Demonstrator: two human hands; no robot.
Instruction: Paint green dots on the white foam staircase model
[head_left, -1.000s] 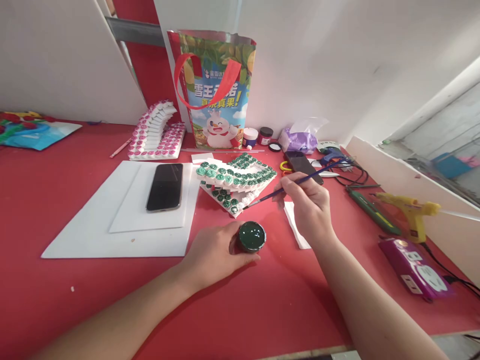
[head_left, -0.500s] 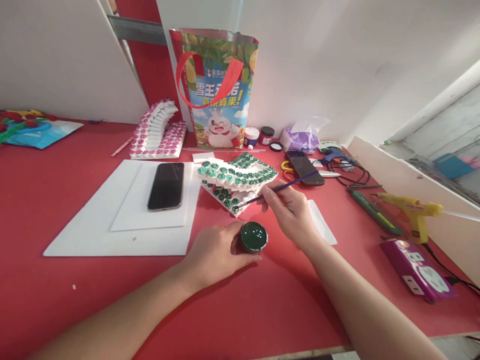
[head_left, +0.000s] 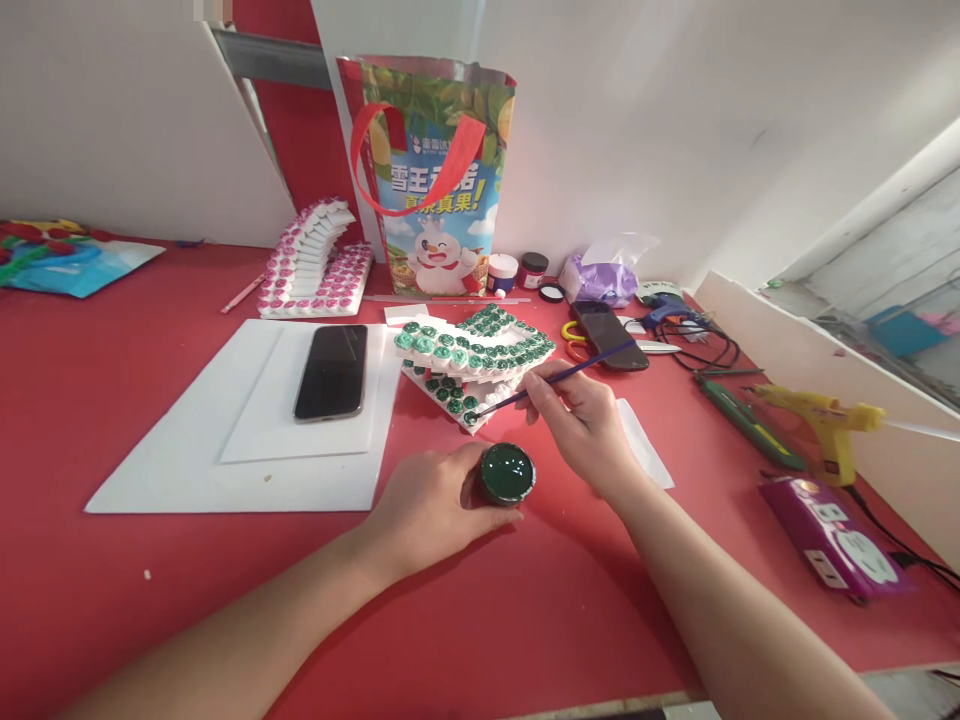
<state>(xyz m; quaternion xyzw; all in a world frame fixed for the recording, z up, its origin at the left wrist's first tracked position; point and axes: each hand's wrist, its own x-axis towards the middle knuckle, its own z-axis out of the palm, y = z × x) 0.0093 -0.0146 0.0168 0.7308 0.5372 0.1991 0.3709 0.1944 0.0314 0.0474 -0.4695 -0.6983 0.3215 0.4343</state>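
My left hand (head_left: 439, 497) is wrapped round a small jar of dark green paint (head_left: 508, 473) on the red table. Between the thumb and fingers of my right hand (head_left: 574, 415) is a thin paintbrush (head_left: 581, 366) with a dark blue handle. Its tip touches a green rosette at the near corner of a white stepped model (head_left: 480, 362). Rows of rosettes cover this model, mostly dark green, with lighter green ones at the upper left. Some rosettes near my right fingers are still white.
A phone (head_left: 331, 372) lies on white boards (head_left: 180, 455) at left. Behind stand a pink-dotted model (head_left: 346, 278), a printed bag (head_left: 442, 230) and paint pots (head_left: 533, 270). At right lie another phone (head_left: 611, 335), a utility knife (head_left: 750, 420), a yellow glue gun (head_left: 836, 420) and a purple box (head_left: 832, 540).
Almost nothing differs. The brush tip stays at the same near-corner rosette, and my left hand keeps its place round the paint jar.
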